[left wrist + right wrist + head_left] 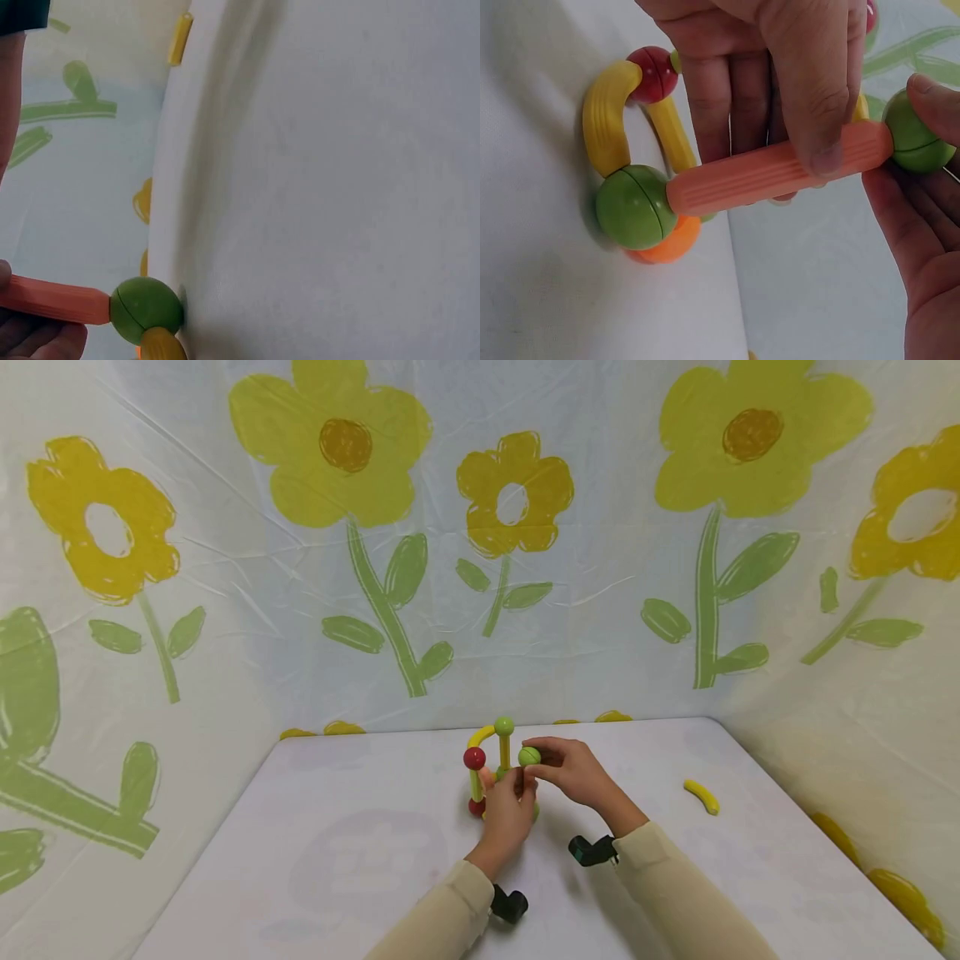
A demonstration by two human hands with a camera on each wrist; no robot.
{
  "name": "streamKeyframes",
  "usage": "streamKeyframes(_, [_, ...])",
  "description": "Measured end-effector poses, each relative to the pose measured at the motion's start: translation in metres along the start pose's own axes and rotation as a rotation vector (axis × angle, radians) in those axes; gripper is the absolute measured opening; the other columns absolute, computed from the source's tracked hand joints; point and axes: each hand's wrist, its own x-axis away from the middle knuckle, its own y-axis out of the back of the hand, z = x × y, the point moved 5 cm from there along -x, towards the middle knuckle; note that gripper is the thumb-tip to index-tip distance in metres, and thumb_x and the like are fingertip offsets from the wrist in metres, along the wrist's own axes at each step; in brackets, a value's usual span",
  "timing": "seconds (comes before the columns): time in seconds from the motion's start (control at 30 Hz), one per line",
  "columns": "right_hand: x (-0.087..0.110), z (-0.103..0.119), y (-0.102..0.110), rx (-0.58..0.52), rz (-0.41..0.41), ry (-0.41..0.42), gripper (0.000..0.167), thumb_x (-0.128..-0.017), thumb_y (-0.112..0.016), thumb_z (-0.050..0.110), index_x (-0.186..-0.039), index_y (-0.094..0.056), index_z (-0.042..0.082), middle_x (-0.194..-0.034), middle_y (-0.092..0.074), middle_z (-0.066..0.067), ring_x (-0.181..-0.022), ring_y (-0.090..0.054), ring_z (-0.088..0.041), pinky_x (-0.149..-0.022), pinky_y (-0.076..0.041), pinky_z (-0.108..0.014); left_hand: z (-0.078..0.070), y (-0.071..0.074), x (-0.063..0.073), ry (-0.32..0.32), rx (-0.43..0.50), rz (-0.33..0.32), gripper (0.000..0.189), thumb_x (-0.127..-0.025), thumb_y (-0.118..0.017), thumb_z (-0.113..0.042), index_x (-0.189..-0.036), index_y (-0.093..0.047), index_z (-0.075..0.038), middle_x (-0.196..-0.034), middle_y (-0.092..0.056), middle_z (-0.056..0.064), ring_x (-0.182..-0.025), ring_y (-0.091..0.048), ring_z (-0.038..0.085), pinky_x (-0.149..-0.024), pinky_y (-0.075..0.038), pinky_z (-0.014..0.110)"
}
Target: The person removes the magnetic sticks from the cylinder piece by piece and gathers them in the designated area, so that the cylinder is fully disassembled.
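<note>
Ball-and-rod frame [505, 752] prob. over half built: mid surface [360, 877], twd far edge. Base pieces look joined; up top a red ball [474, 758] & rear green ball [503, 726] are linked by a yellow arched rod [480, 735]. Prob. left: seating the near corner's ball, then more top links; loose yellow curved rod [701, 797] lies well apart, R side. L hand [508, 827] pinches salmon rod [742, 182] btwn thumb & fingers, lower end on lower green ball [636, 208]. R hand [576, 772] grips upper green ball [916, 135], thumb & fingers round it, touching the rod's top end.
</note>
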Motion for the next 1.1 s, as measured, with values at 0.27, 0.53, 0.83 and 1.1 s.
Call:
streamKeyframes(0.27, [0.001,0.001,-0.001,0.016,-0.020,-0.006,0.040,-0.085,-0.074,0.018,-0.124,-0.065,0.013,-0.116,-0.069,-0.007,-0.103,-0.069,-0.020,-0.089,-0.056,-0.034,0.000,0.001,-0.002,-0.033,-0.054,0.015,0.022,-0.098,-0.057,-0.024,-0.114,-0.064,-0.010,-0.101,-0.071,0.001,-0.090,-0.063,0.010,-0.081,-0.057,0.024])
streamKeyframes(0.53, [-0.001,-0.016,0.022,-0.151,-0.285,-0.043,0.047,-0.087,-0.073,0.021,-0.131,-0.059,0.010,-0.127,-0.064,-0.013,-0.116,-0.063,-0.027,-0.091,-0.055,-0.029,0.002,0.001,-0.001,-0.018,-0.102,0.006,0.027,-0.096,-0.060,-0.018,-0.120,-0.063,-0.005,-0.107,-0.071,0.005,-0.099,-0.067,0.014,-0.087,-0.056,0.027])
streamKeyframes(0.83, [-0.005,-0.104,0.047,-0.260,-0.420,-0.482,0.054,-0.090,-0.068,0.026,-0.138,-0.050,0.009,-0.140,-0.051,-0.014,-0.125,-0.052,-0.029,-0.100,-0.045,-0.038,0.003,0.000,-0.002,-0.013,-0.096,-0.005,0.025,-0.095,-0.061,-0.017,-0.118,-0.064,-0.007,-0.104,-0.070,0.002,-0.097,-0.067,0.012,-0.086,-0.056,0.026])
streamKeyframes(1.1, [-0.001,-0.150,0.064,-0.267,-0.489,-0.697,0.060,-0.090,-0.067,0.030,-0.142,-0.047,0.008,-0.138,-0.053,-0.019,-0.123,-0.056,-0.030,-0.098,-0.045,-0.038,-0.002,-0.006,-0.002,-0.019,-0.100,0.018,0.026,-0.096,-0.061,-0.017,-0.119,-0.064,-0.005,-0.109,-0.071,0.005,-0.100,-0.068,0.016,-0.087,-0.056,0.027])
